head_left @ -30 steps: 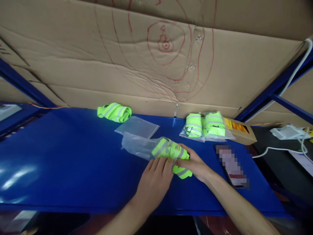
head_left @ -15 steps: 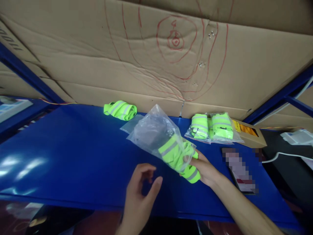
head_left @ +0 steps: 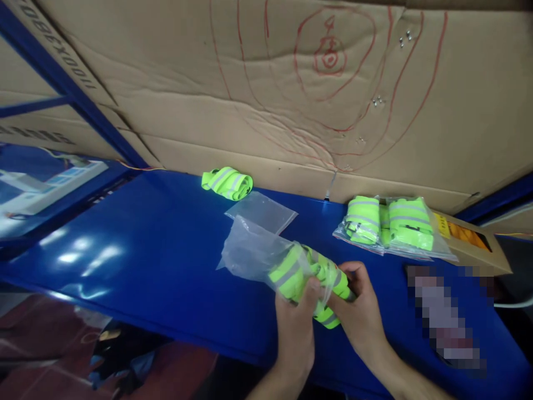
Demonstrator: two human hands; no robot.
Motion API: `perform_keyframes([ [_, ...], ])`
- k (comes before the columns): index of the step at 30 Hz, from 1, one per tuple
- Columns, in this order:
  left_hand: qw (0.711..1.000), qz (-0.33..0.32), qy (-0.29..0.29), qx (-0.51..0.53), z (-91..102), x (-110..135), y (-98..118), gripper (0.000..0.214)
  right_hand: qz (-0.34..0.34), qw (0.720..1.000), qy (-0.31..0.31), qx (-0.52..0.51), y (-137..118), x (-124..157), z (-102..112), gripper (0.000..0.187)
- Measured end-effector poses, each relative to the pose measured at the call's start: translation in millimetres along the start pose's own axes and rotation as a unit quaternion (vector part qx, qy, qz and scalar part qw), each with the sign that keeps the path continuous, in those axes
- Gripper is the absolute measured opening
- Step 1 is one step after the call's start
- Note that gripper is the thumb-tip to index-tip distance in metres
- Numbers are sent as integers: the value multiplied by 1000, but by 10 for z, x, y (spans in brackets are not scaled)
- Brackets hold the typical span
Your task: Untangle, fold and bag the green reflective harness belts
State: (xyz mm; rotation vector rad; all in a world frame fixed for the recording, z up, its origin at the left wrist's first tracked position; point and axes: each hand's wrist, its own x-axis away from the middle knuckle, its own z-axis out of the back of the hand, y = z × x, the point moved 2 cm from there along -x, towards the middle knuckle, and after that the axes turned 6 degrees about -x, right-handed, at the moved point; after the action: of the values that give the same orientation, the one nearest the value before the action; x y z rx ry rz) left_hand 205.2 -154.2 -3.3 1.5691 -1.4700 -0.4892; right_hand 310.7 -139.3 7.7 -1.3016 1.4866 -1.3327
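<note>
A rolled neon-yellow reflective vest [head_left: 289,272] with grey stripes sits partly inside a clear plastic bag [head_left: 245,253], its near end sticking out of the bag's mouth. My left hand [head_left: 296,319] grips the bagged part from below, thumb on top. At the vest's right end, my right hand [head_left: 360,305] is closed around the fabric and the bag's edge. Some of the fingers are hidden behind the roll. A flat clear bag [head_left: 264,212] lies on the table just beyond. Behind it rests another folded yellow reflective vest [head_left: 228,183], unbagged.
Bagged yellow vests [head_left: 410,222] lie at the back right, beside a cardboard box [head_left: 478,250] with orange contents. A blurred-out phone-like object [head_left: 447,316] is on the right of the blue table [head_left: 166,266]. Cardboard [head_left: 250,122] with red rings stands behind. A white power strip [head_left: 54,189] is far left.
My left hand has moved from empty and open to gripping the bagged vest. The bag and vest are lower and nearer, uncovering the flat bag. The view has shifted left.
</note>
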Motion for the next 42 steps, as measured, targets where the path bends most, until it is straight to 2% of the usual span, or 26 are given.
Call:
perform_keyframes([
  [2, 1000, 1, 3, -2, -17, 25, -7, 63, 27, 999, 8, 30, -6, 10, 52, 54],
  [4, 1000, 9, 0, -6, -14, 25, 63, 61, 39, 997, -15, 59, -17, 6, 85, 52],
  [7, 999, 41, -28, -6, 22, -22, 261, 55, 18, 994, -73, 84, -32, -16, 83, 51],
  [10, 996, 77, -54, 5, 58, -57, 393, 52, 0, 993, -86, 87, -42, -26, 53, 51],
  [13, 997, 70, -43, 0, 52, -31, 346, 51, 7, 996, -61, 68, -36, -23, 27, 50],
  [18, 999, 37, 5, -12, -53, 45, 127, 48, -1, 999, -28, 43, 35, -56, 23, 48],
  [21, 998, 50, 13, 20, -91, 20, 69, 49, 35, 997, -14, 69, 63, -77, 52, 44],
  [23, 996, 78, -3, 40, -78, -29, 80, 50, 62, 994, -8, 90, 72, -65, 72, 41],
  [27, 990, 129, -45, 46, 15, -143, 229, 59, 119, 986, -57, 99, 54, 13, 63, 32],
  [29, 988, 142, -59, 35, 61, -178, 317, 63, 138, 981, -96, 100, 27, 52, 32, 32],
  [31, 986, 143, -75, 25, 89, -188, 362, 63, 146, 979, -108, 96, -10, 70, 2, 29],
  [34, 986, 135, -94, 29, 120, -168, 323, 58, 104, 989, -76, 68, -67, 41, -19, 23],
  [36, 983, 145, -105, 44, 143, -150, 253, 57, 23, 998, -55, 29, -79, -4, -20, 29],
  [39, 978, 167, -109, 56, 173, -131, 179, 59, -79, 995, -42, -39, -56, -56, -15, 39],
  [42, 981, 160, -101, 37, 152, -115, 176, 60, -79, 995, -29, -52, -6, -45, 1, 43],
])
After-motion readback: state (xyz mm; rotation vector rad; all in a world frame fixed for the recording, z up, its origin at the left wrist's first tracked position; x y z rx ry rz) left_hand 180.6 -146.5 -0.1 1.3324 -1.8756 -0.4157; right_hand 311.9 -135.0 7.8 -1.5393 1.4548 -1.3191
